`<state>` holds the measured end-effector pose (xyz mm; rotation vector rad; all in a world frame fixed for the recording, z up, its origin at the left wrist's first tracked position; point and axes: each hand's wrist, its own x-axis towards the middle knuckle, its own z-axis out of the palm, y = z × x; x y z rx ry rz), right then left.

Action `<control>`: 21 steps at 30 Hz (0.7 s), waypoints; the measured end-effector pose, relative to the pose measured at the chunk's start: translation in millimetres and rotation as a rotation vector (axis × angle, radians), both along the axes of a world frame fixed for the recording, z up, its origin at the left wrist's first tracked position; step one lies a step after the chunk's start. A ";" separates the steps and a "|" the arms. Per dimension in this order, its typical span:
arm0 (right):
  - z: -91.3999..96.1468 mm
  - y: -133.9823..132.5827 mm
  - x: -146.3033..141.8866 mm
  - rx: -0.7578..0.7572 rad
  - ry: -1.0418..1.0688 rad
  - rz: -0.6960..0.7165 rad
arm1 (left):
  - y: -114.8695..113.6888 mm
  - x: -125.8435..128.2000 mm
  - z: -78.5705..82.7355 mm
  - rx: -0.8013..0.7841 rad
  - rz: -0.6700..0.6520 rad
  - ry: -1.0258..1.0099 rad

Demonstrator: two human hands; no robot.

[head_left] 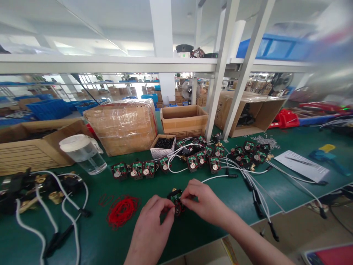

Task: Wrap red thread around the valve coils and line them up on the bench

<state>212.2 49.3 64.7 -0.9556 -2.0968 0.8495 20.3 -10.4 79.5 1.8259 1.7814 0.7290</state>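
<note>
Lidded jug (91,162) stands by wrapped carton (124,129). Open box (184,127) to carton's right. Blue crate (278,48) on shelf (110,67).

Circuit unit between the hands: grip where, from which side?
Probably the black housing of the circuit unit, at its far-left edge, coming from the left. That edge shows free of fingers, while the right hand is at the right side and the left hand nearer the front. The green board lies exposed on top, so avoid pressing there.
</note>
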 end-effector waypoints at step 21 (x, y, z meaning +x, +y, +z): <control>-21.6 4.1 -13.5 0.286 -0.076 -0.086 | 24.8 -3.8 -12.5 0.182 -0.016 0.326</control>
